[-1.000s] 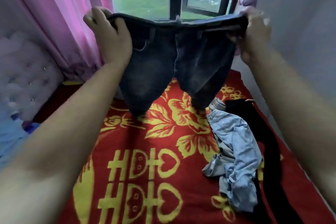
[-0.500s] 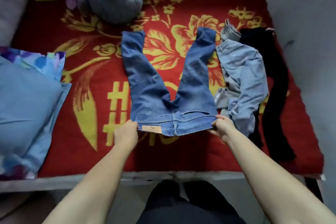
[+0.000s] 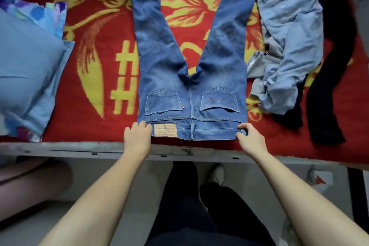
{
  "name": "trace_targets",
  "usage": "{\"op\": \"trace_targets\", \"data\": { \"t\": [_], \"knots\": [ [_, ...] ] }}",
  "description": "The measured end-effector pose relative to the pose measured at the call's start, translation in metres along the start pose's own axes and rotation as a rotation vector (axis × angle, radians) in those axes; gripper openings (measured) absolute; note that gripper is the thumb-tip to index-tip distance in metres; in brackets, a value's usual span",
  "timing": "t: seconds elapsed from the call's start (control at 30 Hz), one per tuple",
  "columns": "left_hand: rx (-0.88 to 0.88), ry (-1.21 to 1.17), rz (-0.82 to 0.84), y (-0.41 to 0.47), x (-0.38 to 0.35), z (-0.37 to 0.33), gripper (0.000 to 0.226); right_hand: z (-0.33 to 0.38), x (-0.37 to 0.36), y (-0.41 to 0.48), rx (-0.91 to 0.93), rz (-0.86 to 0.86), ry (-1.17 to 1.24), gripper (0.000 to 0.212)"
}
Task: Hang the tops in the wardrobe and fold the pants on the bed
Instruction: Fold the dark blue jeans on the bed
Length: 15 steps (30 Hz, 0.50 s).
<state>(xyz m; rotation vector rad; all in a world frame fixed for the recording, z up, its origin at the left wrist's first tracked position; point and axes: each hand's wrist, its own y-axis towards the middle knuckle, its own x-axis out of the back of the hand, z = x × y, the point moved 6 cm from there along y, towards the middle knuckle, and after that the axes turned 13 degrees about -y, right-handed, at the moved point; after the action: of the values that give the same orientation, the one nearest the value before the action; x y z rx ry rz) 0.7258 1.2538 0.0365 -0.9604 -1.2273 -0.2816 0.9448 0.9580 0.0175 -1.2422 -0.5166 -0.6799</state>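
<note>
Red floral bed cover (image 3: 89, 70) carries the blue jeans (image 3: 189, 66), flat, back pockets up. Your left hand (image 3: 137, 138) and right hand (image 3: 250, 138) each pinch a waistband corner.

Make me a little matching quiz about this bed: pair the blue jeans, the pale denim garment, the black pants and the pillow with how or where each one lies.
Things:
1. blue jeans
2. pale denim garment
3. black pants
4. pillow

How or where:
A. crumpled in a heap
B. at the left side of the bed
C. spread flat, back pockets up
D. farthest right, stretched out long

Pairs: 1-C, 2-A, 3-D, 4-B.
</note>
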Motion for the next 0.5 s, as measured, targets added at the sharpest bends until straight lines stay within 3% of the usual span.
{"op": "trace_targets", "data": {
  "t": [0.13, 0.23, 0.37, 0.43, 0.5],
  "knots": [
    [0.038, 0.031, 0.044, -0.003, -0.068, -0.010, 0.031, -0.046, -0.046, 0.019, 0.067, -0.073, -0.031, 0.025],
    [0.036, 0.070, 0.154, -0.002, -0.121, -0.026, 0.029, -0.081, -0.094, 0.044, 0.031, 0.112, -0.156, 0.034],
    [0.079, 0.057, 0.453, 0.004, -0.181, -0.040, 0.034, -0.106, -0.132, 0.069, 0.016, 0.304, -0.430, 0.046],
    [0.090, -0.018, 0.436, 0.012, -0.191, -0.045, 0.030, -0.103, -0.127, 0.080, 0.049, 0.133, -0.512, 0.041],
    [0.050, -0.108, 0.230, 0.025, -0.183, -0.050, 0.027, -0.085, -0.115, 0.085, 0.175, -0.140, -0.519, 0.038]
  ]
}}
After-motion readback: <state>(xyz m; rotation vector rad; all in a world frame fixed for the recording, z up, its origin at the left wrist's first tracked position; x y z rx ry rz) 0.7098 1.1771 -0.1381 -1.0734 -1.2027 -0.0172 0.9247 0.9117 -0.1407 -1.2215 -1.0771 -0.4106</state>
